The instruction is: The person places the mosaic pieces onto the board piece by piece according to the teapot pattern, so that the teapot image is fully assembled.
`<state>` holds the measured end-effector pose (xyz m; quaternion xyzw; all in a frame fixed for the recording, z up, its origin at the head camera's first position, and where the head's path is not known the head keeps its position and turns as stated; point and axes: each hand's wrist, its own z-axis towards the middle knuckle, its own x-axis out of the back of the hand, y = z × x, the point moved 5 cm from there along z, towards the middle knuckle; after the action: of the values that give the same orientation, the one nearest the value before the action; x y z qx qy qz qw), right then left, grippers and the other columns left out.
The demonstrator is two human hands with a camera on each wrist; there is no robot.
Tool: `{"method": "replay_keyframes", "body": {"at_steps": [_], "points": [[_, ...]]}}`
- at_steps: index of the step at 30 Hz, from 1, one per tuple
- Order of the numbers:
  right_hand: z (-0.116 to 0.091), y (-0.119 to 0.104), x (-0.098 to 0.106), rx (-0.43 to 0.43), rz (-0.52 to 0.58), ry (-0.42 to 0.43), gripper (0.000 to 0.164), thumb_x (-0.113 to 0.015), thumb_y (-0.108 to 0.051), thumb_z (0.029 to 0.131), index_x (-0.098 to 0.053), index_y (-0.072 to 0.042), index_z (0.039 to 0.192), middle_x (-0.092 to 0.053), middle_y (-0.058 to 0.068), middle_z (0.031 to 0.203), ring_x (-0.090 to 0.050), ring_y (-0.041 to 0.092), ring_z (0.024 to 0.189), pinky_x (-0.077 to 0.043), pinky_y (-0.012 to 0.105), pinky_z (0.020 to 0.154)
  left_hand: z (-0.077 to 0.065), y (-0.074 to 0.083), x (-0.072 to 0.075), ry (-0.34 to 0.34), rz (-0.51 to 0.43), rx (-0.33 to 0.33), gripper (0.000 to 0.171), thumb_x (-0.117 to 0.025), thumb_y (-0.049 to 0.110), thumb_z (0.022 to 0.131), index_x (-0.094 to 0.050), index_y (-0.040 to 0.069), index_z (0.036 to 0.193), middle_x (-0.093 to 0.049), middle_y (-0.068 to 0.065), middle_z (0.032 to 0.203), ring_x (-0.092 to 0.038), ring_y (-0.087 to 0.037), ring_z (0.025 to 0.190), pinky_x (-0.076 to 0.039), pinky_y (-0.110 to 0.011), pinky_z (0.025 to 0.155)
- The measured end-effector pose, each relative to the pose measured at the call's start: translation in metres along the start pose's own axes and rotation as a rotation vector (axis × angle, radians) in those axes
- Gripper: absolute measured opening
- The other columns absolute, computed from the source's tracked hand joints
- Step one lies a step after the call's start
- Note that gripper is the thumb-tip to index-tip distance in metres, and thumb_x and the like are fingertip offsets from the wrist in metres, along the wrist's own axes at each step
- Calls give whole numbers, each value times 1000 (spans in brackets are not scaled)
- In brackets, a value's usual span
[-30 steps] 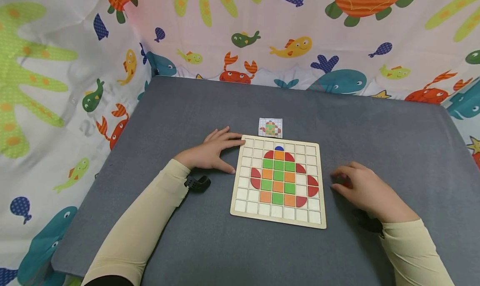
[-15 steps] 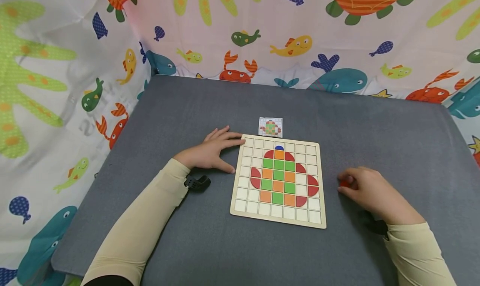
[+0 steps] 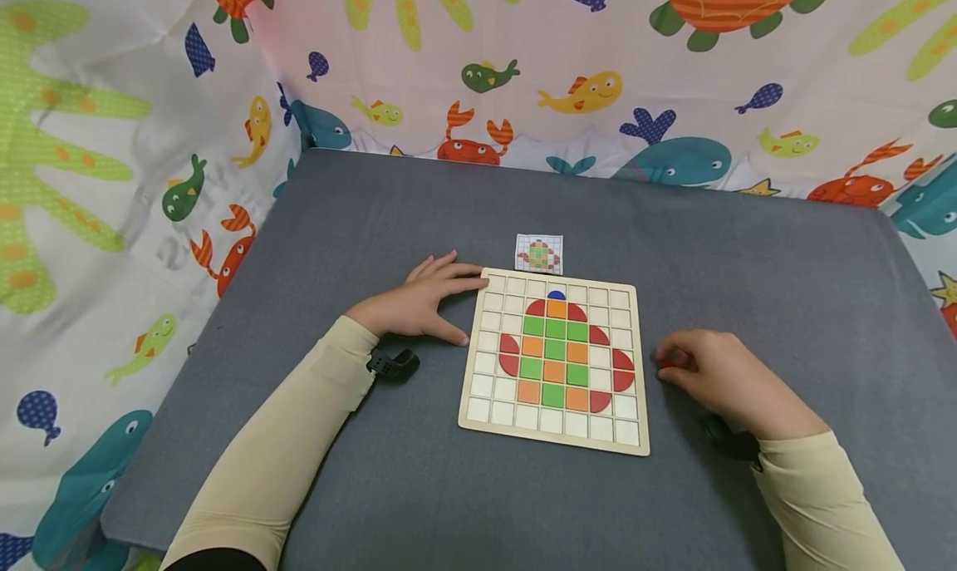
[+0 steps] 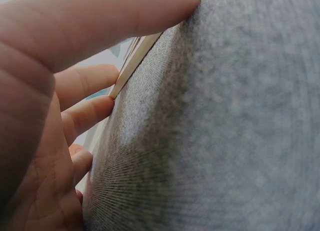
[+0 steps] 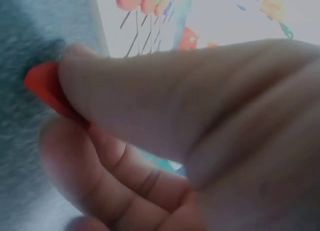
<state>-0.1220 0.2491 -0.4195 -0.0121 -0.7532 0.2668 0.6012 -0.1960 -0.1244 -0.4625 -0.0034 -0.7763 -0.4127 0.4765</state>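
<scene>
A square wooden grid board [image 3: 552,440] lies flat on the grey table. Red quarter-round tiles [image 3: 623,370], green and orange square tiles [image 3: 555,351] and one blue tile [image 3: 557,294] form a turtle-like pattern on it. My left hand [image 3: 424,303] lies with spread, straight fingers against the board's left edge; the left wrist view shows fingertips [image 4: 107,105] touching that edge. Right of the board, apart from it, my right hand [image 3: 721,377] pinches a small red tile [image 5: 45,86] between thumb and finger. Most of this tile is hidden in the head view.
A small printed card [image 3: 539,255] with a similar turtle pattern lies just behind the board. Beyond the grey table [image 3: 419,488] hangs a cloth [image 3: 419,81] printed with sea animals, at the back and left.
My right hand shifts a little to the right, away from the board, then comes back left with the red tile still pinched. My left hand and the board stay in place.
</scene>
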Motion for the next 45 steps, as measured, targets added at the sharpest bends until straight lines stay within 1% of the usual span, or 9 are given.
{"method": "replay_keyframes", "body": {"at_steps": [4,9,15,19,24,27,32,39,45], "points": [[6,-9,5,5,-8,-14,10,-82,-5,88,-74,-10,93,-62,-4,74,-54,13,66,-47,32,60,-1,0,-1,-8,3,6,94,-88,39,85,-41,21,164,-28,1,172,5,-27,164,10,-52,129],[17,-26,11,-13,20,-33,8,-81,-8,91,-74,-10,92,-69,0,79,-55,14,63,-47,31,52,-2,1,0,-8,-8,5,94,-89,38,84,-42,20,163,-28,0,172,4,-28,164,10,-53,128],[37,-54,9,-2,39,-51,5,-77,-11,93,-73,-9,91,-71,1,83,-57,15,66,-47,31,55,-2,0,0,-4,-4,3,94,-89,38,84,-42,20,163,-28,0,172,4,-28,164,10,-53,128],[52,-76,-1,57,41,-70,4,-76,-11,94,-75,-9,90,-73,2,86,-58,15,70,-49,31,59,-2,-2,-1,-6,-2,4,94,-89,39,84,-42,20,164,-28,0,172,4,-28,164,10,-53,129],[71,-105,-15,170,32,-77,6,-77,-11,94,-76,-13,88,-71,-2,84,-59,15,75,-53,33,68,0,-5,-4,-11,2,1,95,-88,40,84,-41,21,164,-28,1,172,4,-28,164,9,-53,129],[82,-123,-20,231,37,-84,1,-77,-11,95,-78,-12,95,-72,-1,86,-62,16,78,-55,35,72,0,-6,-5,-12,4,-1,94,-88,40,85,-41,21,164,-28,1,172,4,-28,164,9,-53,129],[99,-148,-29,319,54,-115,11,-75,-8,96,-81,-10,106,-75,1,95,-65,17,83,-58,35,77,-1,-6,-4,-7,-2,-4,94,-89,40,84,-41,21,164,-28,1,172,4,-29,164,9,-55,129],[111,-164,-41,353,60,-164,12,-71,-6,97,-81,-11,104,-76,1,98,-65,13,83,-58,33,79,-1,-5,-3,-7,17,-11,94,-88,41,85,-41,22,164,-27,2,173,4,-28,164,8,-54,129],[114,-164,-48,343,94,-194,13,-70,-4,96,-80,-10,101,-74,-2,90,-61,11,74,-55,29,70,-1,-2,-1,-2,18,-16,94,-88,40,85,-41,22,164,-27,1,173,4,-28,164,7,-55,129]]}}
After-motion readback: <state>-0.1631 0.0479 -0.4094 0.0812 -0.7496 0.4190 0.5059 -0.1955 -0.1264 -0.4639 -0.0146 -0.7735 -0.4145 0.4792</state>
